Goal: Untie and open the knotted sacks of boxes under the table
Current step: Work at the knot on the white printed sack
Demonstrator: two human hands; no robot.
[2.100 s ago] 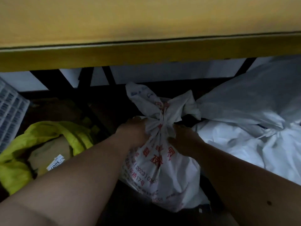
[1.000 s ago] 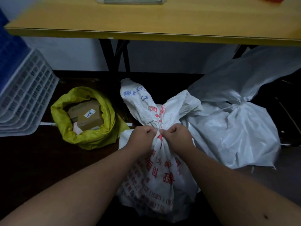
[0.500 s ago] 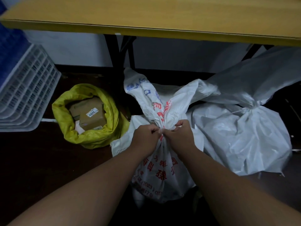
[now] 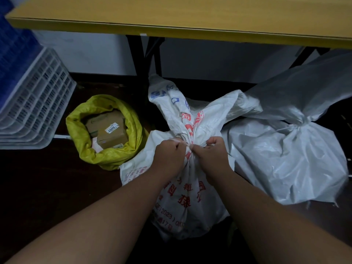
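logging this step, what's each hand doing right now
left hand: closed on the printed white sack's knot
right hand: closed on the same knot

two bare forearms, no sleeves — bare hands (image 4: 190,155), no rings or gloves

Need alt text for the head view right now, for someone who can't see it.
Both hands, left hand and right hand, pinch the tied neck of a white printed sack on the floor under a yellow table. An open yellow sack of cardboard boxes sits left; a tied plain white sack sits right.
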